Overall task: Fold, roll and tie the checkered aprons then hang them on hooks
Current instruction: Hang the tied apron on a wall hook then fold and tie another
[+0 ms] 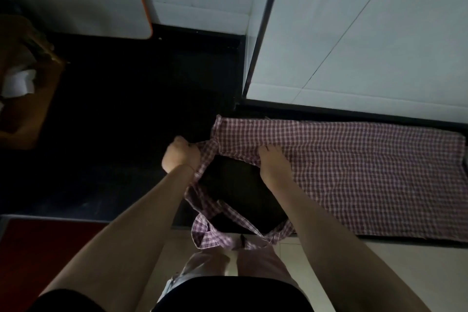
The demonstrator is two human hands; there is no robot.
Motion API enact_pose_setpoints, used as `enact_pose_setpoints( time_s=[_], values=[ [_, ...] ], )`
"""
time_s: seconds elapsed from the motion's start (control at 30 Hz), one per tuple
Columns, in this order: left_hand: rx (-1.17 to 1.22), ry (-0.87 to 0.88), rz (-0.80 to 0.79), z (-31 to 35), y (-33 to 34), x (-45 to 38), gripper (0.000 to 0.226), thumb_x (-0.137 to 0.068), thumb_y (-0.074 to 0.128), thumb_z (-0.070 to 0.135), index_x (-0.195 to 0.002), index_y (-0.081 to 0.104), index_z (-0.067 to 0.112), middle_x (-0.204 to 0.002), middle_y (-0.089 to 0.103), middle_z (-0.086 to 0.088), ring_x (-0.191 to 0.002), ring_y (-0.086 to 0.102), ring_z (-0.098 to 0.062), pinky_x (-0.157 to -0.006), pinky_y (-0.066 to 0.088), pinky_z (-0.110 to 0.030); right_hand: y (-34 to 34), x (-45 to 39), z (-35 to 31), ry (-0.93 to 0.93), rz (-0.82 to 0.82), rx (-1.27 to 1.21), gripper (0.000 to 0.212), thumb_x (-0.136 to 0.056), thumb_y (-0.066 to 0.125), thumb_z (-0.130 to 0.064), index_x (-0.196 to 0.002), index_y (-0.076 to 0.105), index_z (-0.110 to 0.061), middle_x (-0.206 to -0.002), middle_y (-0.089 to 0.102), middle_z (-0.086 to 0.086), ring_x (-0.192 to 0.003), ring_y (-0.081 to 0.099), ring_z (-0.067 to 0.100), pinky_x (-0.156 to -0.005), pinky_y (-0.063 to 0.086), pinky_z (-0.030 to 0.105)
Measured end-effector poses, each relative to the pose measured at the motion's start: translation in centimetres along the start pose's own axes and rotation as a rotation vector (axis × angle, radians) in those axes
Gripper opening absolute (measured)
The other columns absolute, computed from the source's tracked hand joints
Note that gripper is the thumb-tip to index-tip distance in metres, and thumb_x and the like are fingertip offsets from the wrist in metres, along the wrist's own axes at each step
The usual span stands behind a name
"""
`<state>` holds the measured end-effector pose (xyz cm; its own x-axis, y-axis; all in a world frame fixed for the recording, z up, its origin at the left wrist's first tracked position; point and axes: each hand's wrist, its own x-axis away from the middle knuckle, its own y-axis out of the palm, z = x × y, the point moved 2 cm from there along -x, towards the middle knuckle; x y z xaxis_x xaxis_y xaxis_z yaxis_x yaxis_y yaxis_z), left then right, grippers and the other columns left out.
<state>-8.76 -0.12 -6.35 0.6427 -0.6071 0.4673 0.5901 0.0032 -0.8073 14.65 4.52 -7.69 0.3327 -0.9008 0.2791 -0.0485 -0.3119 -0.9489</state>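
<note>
The left hand grips a strap of the checkered apron in a closed fist. Just beside it, the right hand presses flat on the cloth (fingers straight), which spreads rightward over the dark counter.

Pink-and-white checkered apron, spread flat across dark counter, its straps trailing over the front edge

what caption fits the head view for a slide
Left hand grips the strap while right hand presses the checkered apron flat.
</note>
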Motion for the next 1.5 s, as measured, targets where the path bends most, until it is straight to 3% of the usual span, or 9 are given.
enact_pose_setpoints(
  time_s=[0.1,0.23,0.33,0.8,1.0,1.17,1.27,1.4,1.5],
  values=[
    [-0.022,0.024,0.186,0.1,-1.1,-1.2,0.032,-0.091,0.053,0.017,-0.123,0.056,0.013,-0.13,0.051,-0.014,-0.122,0.046,-0.036,-0.099,0.037,-0.047,-0.4,-0.1,0.4,-0.006,0.005,-0.005,0.036,-0.097,0.05,-0.005,-0.133,0.051,-0.012,-0.132,0.052,0.007,-0.122,0.046,0.021,-0.094,0.045,0.03],
    [0.164,0.252,-0.007,3.2,0.4,-0.4,0.017,-0.09,0.054,0.026,-0.1,0.064,0.017,-0.103,0.064,-0.005,-0.09,0.062,-0.024,-0.075,0.051,-0.035,-0.7,0.2,0.3,-0.036,-0.008,0.071,0.045,-0.095,0.056,-0.01,-0.138,0.044,-0.013,-0.132,0.051,0.011,-0.122,0.047,0.024,-0.095,0.049,0.036],
    [0.108,0.228,-0.214,4.0,2.5,0.2,0.034,-0.089,0.057,0.039,-0.112,0.06,0.014,-0.108,0.063,-0.006,-0.095,0.061,-0.025,-0.076,0.053,-0.036,-0.9,0.2,0.1,-0.007,-0.003,0.164,0.042,-0.096,0.056,-0.015,-0.135,0.044,-0.013,-0.13,0.053,0.011,-0.119,0.051,0.025,-0.094,0.048,0.037],
    [0.127,0.265,-0.167,3.9,3.3,0.6,0.035,-0.091,0.05,0.004,-0.125,0.05,0.012,-0.105,0.058,-0.006,-0.088,0.056,-0.02,-0.06,0.041,-0.024,-1.2,1.4,2.8,0.039,-0.065,0.016,0.054,-0.091,0.063,-0.008,-0.14,0.038,-0.01,-0.133,0.049,0.014,-0.121,0.048,0.026,-0.099,0.046,0.033],
    [0.191,0.238,-0.122,3.7,2.9,0.4,0.023,-0.093,0.046,0.012,-0.115,0.049,0.017,-0.107,0.06,-0.009,-0.095,0.059,-0.026,-0.069,0.046,-0.035,-2.0,2.4,2.9,0.016,-0.055,0.002,0.028,-0.093,0.059,-0.01,-0.12,0.054,-0.012,-0.12,0.054,0.005,-0.111,0.051,0.02,-0.089,0.05,0.031],
    [0.06,0.29,-0.083,3.7,3.3,0.3,0.036,-0.092,0.045,0.002,-0.127,0.05,0.009,-0.118,0.058,-0.013,-0.111,0.051,-0.03,-0.085,0.048,-0.04,-2.4,2.2,2.8,0.022,-0.293,-0.026,0.018,-0.098,0.053,-0.014,-0.111,0.065,-0.017,-0.104,0.066,-0.001,-0.09,0.063,0.015,-0.083,0.056,0.034],
    [-0.023,0.295,-0.054,4.2,3.2,0.3,0.04,-0.089,0.051,0.0,-0.129,0.046,0.004,-0.128,0.049,-0.018,-0.119,0.045,-0.034,-0.092,0.043,-0.041,-3.5,1.2,3.2,0.069,-0.19,-0.045,0.018,-0.1,0.051,-0.021,-0.114,0.061,-0.017,-0.094,0.065,-0.001,-0.082,0.063,0.015,-0.078,0.057,0.033],
    [-0.041,0.305,0.052,5.5,2.5,-0.1,0.037,-0.089,0.056,0.012,-0.125,0.048,0.006,-0.129,0.046,-0.017,-0.116,0.048,-0.035,-0.089,0.046,-0.046,-3.3,-0.4,3.3,0.044,-0.004,-0.109,0.049,-0.095,0.059,-0.018,-0.142,0.043,-0.021,-0.132,0.052,0.003,-0.117,0.052,0.019,-0.091,0.052,0.035],
    [-0.09,0.366,0.176,6.6,2.0,-0.8,0.033,-0.096,0.052,0.024,-0.127,0.051,0.013,-0.125,0.053,-0.012,-0.113,0.052,-0.031,-0.09,0.044,-0.045,-2.3,-1.3,3.3,0.052,-0.101,-0.025,0.08,-0.087,0.072,-0.034,-0.151,0.025,-0.029,-0.151,0.034,0.008,-0.137,0.036,0.03,-0.106,0.044,0.047]
  ],
)
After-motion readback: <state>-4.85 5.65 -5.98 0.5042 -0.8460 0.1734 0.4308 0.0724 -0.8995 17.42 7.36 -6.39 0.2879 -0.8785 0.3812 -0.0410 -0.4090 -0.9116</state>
